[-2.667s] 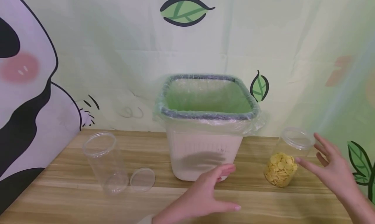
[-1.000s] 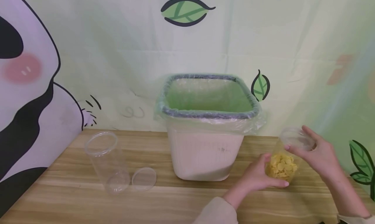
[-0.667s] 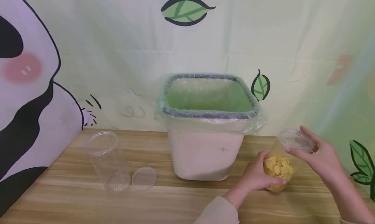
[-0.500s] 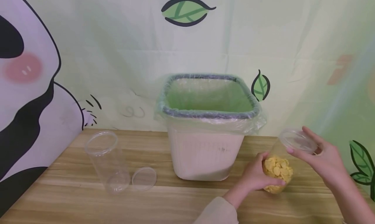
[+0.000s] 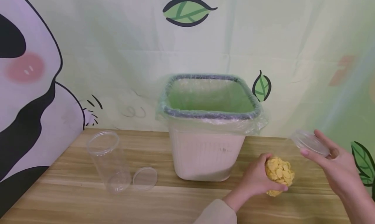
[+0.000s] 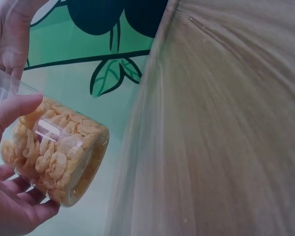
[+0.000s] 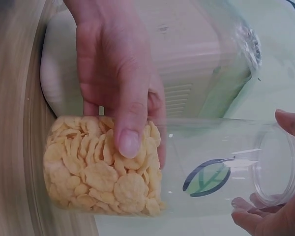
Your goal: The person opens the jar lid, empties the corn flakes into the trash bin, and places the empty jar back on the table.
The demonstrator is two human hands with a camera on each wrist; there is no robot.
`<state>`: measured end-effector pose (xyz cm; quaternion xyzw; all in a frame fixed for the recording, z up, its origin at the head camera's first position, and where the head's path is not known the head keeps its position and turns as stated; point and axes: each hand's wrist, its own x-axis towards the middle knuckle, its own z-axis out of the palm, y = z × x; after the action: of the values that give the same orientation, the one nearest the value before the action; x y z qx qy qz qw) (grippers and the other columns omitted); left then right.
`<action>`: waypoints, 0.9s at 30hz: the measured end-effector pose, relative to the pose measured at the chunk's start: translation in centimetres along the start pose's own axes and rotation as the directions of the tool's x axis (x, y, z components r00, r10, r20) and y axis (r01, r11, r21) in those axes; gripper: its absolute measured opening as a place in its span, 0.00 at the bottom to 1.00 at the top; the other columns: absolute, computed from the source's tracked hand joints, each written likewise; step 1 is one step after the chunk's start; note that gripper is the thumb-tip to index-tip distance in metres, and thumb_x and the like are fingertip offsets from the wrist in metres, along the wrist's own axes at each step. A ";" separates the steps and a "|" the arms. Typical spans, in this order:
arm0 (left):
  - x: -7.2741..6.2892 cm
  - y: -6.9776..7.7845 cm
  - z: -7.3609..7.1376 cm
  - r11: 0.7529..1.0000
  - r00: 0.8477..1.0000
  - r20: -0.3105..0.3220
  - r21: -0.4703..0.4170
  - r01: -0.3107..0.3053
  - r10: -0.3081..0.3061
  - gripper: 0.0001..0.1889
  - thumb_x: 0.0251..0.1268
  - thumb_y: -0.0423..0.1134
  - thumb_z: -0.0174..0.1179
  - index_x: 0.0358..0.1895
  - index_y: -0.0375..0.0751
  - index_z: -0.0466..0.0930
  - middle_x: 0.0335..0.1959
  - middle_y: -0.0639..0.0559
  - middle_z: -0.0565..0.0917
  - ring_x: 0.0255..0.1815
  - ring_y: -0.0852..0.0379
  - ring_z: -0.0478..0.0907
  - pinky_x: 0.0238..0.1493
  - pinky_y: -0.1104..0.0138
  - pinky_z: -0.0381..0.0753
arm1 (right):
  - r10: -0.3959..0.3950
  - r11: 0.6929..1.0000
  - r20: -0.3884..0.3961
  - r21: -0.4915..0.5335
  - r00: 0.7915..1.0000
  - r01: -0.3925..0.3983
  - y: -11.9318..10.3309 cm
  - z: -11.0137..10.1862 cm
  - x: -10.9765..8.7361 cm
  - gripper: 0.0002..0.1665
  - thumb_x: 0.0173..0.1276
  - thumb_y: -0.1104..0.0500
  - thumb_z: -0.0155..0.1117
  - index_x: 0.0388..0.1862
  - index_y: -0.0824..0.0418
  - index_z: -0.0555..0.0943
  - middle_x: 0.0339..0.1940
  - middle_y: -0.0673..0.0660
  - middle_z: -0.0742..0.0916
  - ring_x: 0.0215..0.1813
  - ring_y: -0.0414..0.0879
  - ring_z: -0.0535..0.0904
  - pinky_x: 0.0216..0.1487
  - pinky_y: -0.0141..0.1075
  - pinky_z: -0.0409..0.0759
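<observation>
Clear jar (image 5: 288,163), part-filled with yellow flakes (image 7: 103,172), tilts rightward at lower right of the head frame. The left hand (image 5: 257,178) wraps its flake-filled part; the right hand (image 5: 334,163) grips its top end, though glare leaves it unclear whether a lid is seated. The step in hand seems to be working at that end; the next move calls for a firm left hold. At lower left, a clear container (image 5: 109,162) stands on the bench (image 5: 88,204) beside a clear disc (image 5: 145,178); farther back, centre, stands a lined bin (image 5: 206,152).
</observation>
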<state>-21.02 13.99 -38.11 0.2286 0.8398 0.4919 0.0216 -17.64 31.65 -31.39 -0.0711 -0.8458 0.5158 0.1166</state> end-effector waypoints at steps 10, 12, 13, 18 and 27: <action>-0.1 -0.2 0.2 0.999 0.999 -0.016 0.029 -0.033 0.033 0.45 0.28 0.48 0.77 0.60 0.53 0.66 0.52 0.64 0.74 0.51 0.66 0.71 0.49 0.73 0.71 | -0.065 0.948 0.040 0.314 0.997 0.049 1.5 -0.4 -0.4 0.44 0.66 0.60 0.57 0.73 0.49 0.43 0.73 0.46 0.44 0.73 0.47 0.38 0.58 0.17 0.59; -0.2 -0.1 0.3 0.999 0.999 -0.028 0.041 -0.034 0.035 0.45 0.28 0.48 0.77 0.59 0.54 0.66 0.52 0.65 0.74 0.50 0.67 0.71 0.48 0.73 0.71 | -0.083 0.919 0.051 0.390 0.995 0.057 1.9 -0.6 -0.4 0.44 0.66 0.63 0.56 0.73 0.49 0.43 0.74 0.48 0.43 0.73 0.45 0.38 0.52 0.15 0.63; -0.3 -0.1 0.3 0.999 0.999 -0.033 0.044 -0.031 0.033 0.45 0.28 0.48 0.77 0.59 0.55 0.67 0.51 0.65 0.74 0.50 0.67 0.71 0.48 0.73 0.71 | -0.089 0.910 0.054 0.409 0.995 0.059 2.0 -0.6 -0.3 0.44 0.66 0.63 0.55 0.73 0.49 0.43 0.74 0.48 0.42 0.73 0.45 0.37 0.50 0.14 0.64; -0.5 0.2 0.2 0.998 0.999 -0.048 0.060 -0.024 0.027 0.44 0.28 0.48 0.78 0.59 0.57 0.67 0.51 0.66 0.75 0.49 0.67 0.72 0.47 0.72 0.72 | -0.093 0.885 0.054 0.461 0.994 0.057 2.5 -0.7 -0.4 0.44 0.66 0.64 0.54 0.73 0.51 0.41 0.73 0.49 0.40 0.72 0.44 0.37 0.47 0.13 0.66; -1.0 0.3 0.1 0.979 0.985 -0.102 0.165 -0.122 0.140 0.45 0.28 0.49 0.77 0.59 0.52 0.67 0.49 0.64 0.75 0.48 0.67 0.72 0.48 0.74 0.71 | -0.022 0.845 0.025 0.535 0.999 0.005 2.5 -0.6 -0.7 0.45 0.66 0.63 0.54 0.73 0.55 0.40 0.73 0.46 0.39 0.72 0.43 0.37 0.44 0.14 0.69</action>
<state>-20.02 13.80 -38.16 0.2563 0.8592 0.4361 -0.0769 -16.85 33.13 -33.46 -0.0222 -0.6707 0.7312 0.1226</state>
